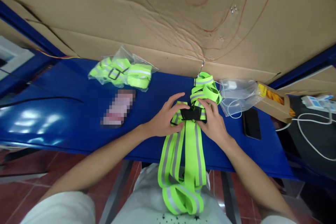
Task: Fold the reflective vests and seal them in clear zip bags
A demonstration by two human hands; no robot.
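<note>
A fluorescent yellow-green reflective strap (194, 154) with grey stripes lies folded in several layers, its looped lower end hanging over the table edge towards my lap. Across its upper part sits a black buckle (193, 114). My left hand (169, 115) curves round the strap at the buckle's left side, thumb below and a finger above, index finger raised. My right hand (214, 120) grips the strap at the buckle's right end, thumb below and fingers on top. Beyond the buckle, more strap is bunched in loops (204, 89).
On the blue table (78, 122) lie a clear bag of similar straps (120, 70), a blurred-out pinkish item (119, 107) and a black phone (251, 123). To the right are a clear bag with a white cable (237, 92) and an open cardboard box (275, 101). Cardboard (157, 17) stands behind.
</note>
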